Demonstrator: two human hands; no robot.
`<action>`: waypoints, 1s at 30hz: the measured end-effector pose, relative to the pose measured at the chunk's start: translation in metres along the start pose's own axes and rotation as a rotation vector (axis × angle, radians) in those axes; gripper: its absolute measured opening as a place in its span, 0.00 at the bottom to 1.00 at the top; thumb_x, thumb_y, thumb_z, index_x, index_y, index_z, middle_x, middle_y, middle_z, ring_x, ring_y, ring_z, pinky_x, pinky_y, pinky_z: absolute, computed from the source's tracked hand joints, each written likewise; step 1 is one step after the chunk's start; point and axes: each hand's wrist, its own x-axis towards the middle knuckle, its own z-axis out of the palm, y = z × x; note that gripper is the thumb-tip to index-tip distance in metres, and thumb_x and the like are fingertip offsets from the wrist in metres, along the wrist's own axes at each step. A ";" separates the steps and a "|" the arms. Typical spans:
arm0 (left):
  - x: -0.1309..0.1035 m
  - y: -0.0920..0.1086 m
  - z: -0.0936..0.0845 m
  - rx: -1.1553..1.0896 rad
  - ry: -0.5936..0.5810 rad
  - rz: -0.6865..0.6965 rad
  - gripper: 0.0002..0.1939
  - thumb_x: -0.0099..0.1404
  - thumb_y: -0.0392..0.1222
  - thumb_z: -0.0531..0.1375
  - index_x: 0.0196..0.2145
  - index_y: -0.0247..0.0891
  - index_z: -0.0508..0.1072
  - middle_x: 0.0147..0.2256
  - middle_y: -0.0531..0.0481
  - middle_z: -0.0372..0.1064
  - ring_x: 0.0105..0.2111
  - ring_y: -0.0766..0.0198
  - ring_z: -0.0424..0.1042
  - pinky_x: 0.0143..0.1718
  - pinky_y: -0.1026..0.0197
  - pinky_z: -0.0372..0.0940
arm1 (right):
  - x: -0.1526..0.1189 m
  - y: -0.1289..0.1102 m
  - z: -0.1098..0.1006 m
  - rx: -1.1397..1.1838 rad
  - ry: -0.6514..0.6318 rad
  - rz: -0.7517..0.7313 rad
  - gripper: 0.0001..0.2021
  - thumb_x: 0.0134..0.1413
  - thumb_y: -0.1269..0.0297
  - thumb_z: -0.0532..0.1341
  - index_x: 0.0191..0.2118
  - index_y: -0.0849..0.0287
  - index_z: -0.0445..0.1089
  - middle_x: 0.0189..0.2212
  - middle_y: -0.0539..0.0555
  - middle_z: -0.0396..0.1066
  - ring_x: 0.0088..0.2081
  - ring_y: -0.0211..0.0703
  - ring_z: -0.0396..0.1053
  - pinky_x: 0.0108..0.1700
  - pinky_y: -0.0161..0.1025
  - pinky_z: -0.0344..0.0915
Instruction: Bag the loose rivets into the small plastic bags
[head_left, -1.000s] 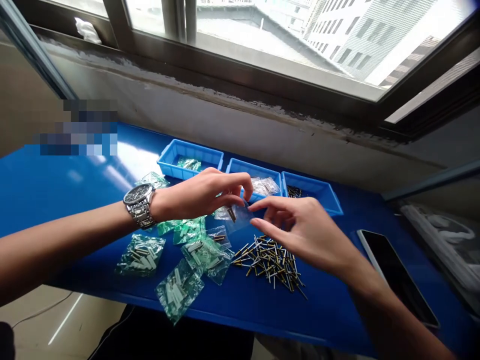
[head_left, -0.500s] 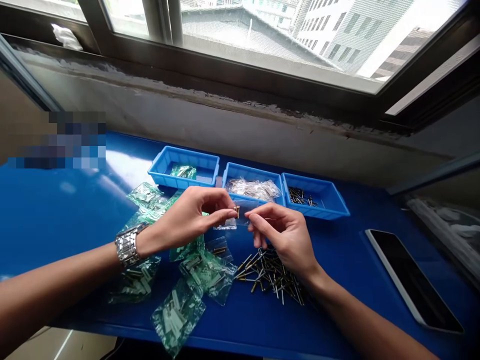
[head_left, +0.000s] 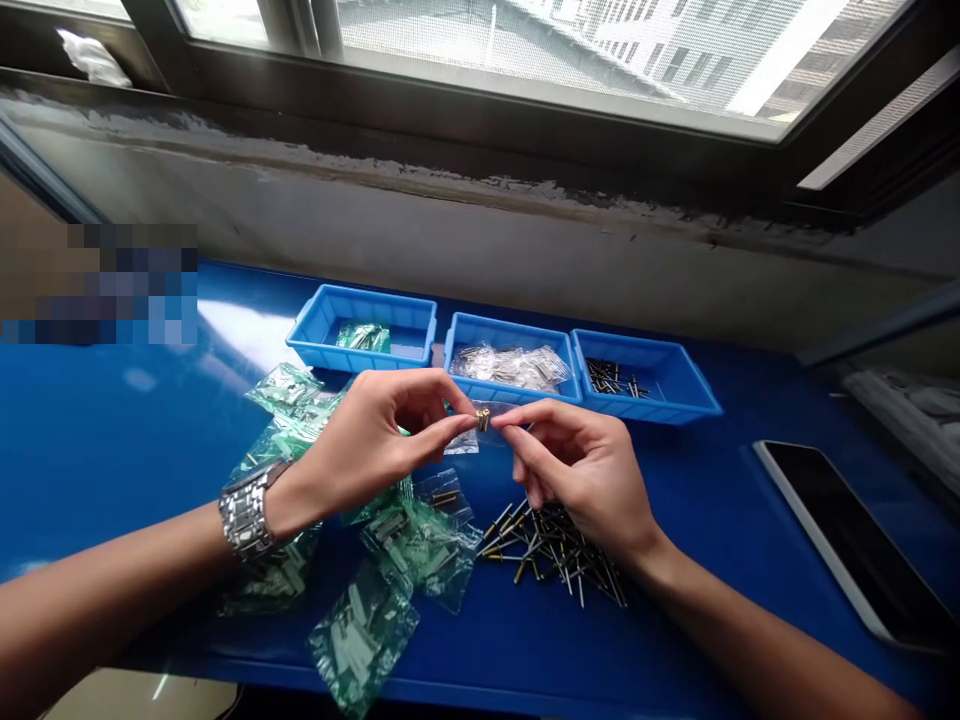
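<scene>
Between my hands is a small clear plastic bag (head_left: 491, 437) with a few short brass-coloured pieces (head_left: 483, 420) at it. My left hand (head_left: 397, 425), with a metal watch on the wrist, pinches the bag's left side. On the right side, thumb and forefinger of my right hand (head_left: 574, 465) are pinched together on the bag. Its outline is partly hidden by my fingers. Below my right hand lies a pile of thin metal pins (head_left: 559, 550) with silver, dark and yellowish parts. Green-tinted bags (head_left: 364, 635) of pale strips lie around and below my left hand.
Three blue trays stand along the back: the left tray (head_left: 315, 352) holds a green bag, the middle tray (head_left: 525, 330) clear packets, the right tray (head_left: 686, 375) dark pins. A phone (head_left: 847, 540) lies at the right. Behind is a wall with a window.
The view has shifted slightly. My hands have come closer together, and the brass-coloured pieces now show more clearly between my fingertips. Both hands still pinch the bag.
</scene>
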 end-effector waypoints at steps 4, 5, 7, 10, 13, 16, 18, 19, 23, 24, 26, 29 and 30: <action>-0.001 -0.003 0.001 0.008 0.059 0.118 0.03 0.68 0.37 0.66 0.40 0.37 0.77 0.33 0.51 0.79 0.31 0.66 0.79 0.30 0.66 0.76 | 0.000 0.000 0.002 0.049 0.030 -0.043 0.05 0.64 0.65 0.66 0.43 0.56 0.79 0.32 0.52 0.81 0.25 0.39 0.79 0.19 0.29 0.70; -0.001 -0.004 0.002 0.033 0.075 0.155 0.03 0.68 0.36 0.66 0.41 0.37 0.77 0.35 0.51 0.79 0.34 0.65 0.80 0.33 0.66 0.77 | 0.000 0.000 0.002 0.041 0.041 -0.053 0.06 0.64 0.66 0.66 0.44 0.56 0.79 0.36 0.53 0.81 0.28 0.41 0.80 0.20 0.30 0.71; -0.001 -0.005 0.002 0.089 0.107 0.214 0.05 0.68 0.34 0.65 0.42 0.38 0.77 0.39 0.50 0.79 0.38 0.65 0.80 0.38 0.65 0.78 | 0.000 -0.001 0.002 0.004 0.065 -0.079 0.08 0.64 0.67 0.66 0.47 0.53 0.79 0.42 0.54 0.81 0.33 0.43 0.82 0.22 0.30 0.74; -0.002 -0.007 0.003 0.137 0.148 0.264 0.07 0.69 0.34 0.65 0.44 0.37 0.77 0.41 0.50 0.80 0.41 0.64 0.80 0.43 0.63 0.78 | -0.001 -0.002 0.002 -0.050 0.092 -0.122 0.14 0.63 0.70 0.66 0.52 0.50 0.78 0.49 0.53 0.78 0.38 0.44 0.82 0.25 0.30 0.76; -0.003 -0.008 0.004 0.170 0.176 0.306 0.08 0.69 0.35 0.65 0.46 0.37 0.76 0.42 0.49 0.80 0.42 0.63 0.80 0.44 0.62 0.78 | -0.002 -0.002 0.003 -0.073 0.102 -0.162 0.16 0.63 0.71 0.65 0.53 0.49 0.77 0.51 0.52 0.78 0.43 0.47 0.82 0.26 0.31 0.77; -0.004 -0.009 0.004 0.201 0.187 0.340 0.09 0.69 0.35 0.65 0.47 0.37 0.76 0.43 0.49 0.80 0.42 0.63 0.80 0.44 0.62 0.78 | -0.002 -0.003 0.004 -0.089 0.109 -0.185 0.16 0.63 0.72 0.66 0.54 0.49 0.77 0.51 0.53 0.78 0.44 0.49 0.82 0.26 0.33 0.77; -0.004 -0.009 0.005 0.218 0.191 0.354 0.09 0.69 0.35 0.65 0.48 0.37 0.76 0.43 0.49 0.80 0.42 0.63 0.80 0.44 0.62 0.78 | -0.003 -0.003 0.004 -0.096 0.117 -0.197 0.16 0.63 0.72 0.65 0.54 0.50 0.77 0.51 0.53 0.79 0.44 0.49 0.82 0.28 0.35 0.79; -0.004 -0.009 0.005 0.224 0.195 0.356 0.09 0.70 0.35 0.65 0.48 0.37 0.76 0.43 0.49 0.80 0.42 0.63 0.80 0.44 0.62 0.78 | -0.003 -0.002 0.004 -0.100 0.118 -0.201 0.16 0.63 0.72 0.65 0.54 0.50 0.77 0.51 0.53 0.79 0.44 0.49 0.82 0.29 0.36 0.79; -0.002 -0.010 0.005 0.240 0.217 0.351 0.10 0.69 0.36 0.66 0.48 0.38 0.76 0.43 0.50 0.80 0.42 0.64 0.80 0.44 0.62 0.77 | -0.004 0.001 0.003 -0.112 0.124 -0.221 0.17 0.62 0.72 0.66 0.55 0.49 0.77 0.51 0.52 0.79 0.44 0.48 0.82 0.34 0.38 0.81; -0.002 -0.011 0.005 0.242 0.217 0.348 0.09 0.69 0.36 0.66 0.48 0.38 0.76 0.43 0.50 0.80 0.41 0.64 0.80 0.43 0.62 0.77 | -0.004 0.001 0.002 -0.120 0.130 -0.226 0.18 0.62 0.72 0.66 0.55 0.48 0.77 0.51 0.51 0.79 0.43 0.47 0.82 0.35 0.38 0.81; -0.002 -0.011 0.004 0.239 0.214 0.346 0.08 0.70 0.35 0.65 0.46 0.38 0.76 0.42 0.51 0.80 0.41 0.65 0.80 0.42 0.63 0.76 | -0.004 0.002 0.001 -0.137 0.143 -0.235 0.17 0.62 0.72 0.66 0.54 0.48 0.78 0.49 0.50 0.80 0.41 0.45 0.82 0.36 0.37 0.81; -0.002 -0.009 0.004 0.208 0.179 0.318 0.04 0.69 0.35 0.65 0.43 0.38 0.77 0.39 0.52 0.80 0.38 0.67 0.79 0.39 0.66 0.75 | -0.003 0.000 0.000 -0.124 0.135 -0.227 0.12 0.62 0.71 0.66 0.49 0.51 0.81 0.43 0.51 0.82 0.37 0.42 0.82 0.34 0.36 0.79; -0.002 -0.008 0.004 0.182 0.162 0.295 0.03 0.69 0.35 0.65 0.42 0.38 0.77 0.37 0.52 0.80 0.37 0.67 0.79 0.38 0.67 0.75 | -0.003 0.000 0.000 -0.111 0.127 -0.219 0.10 0.63 0.70 0.67 0.47 0.52 0.81 0.40 0.51 0.83 0.35 0.42 0.82 0.33 0.35 0.79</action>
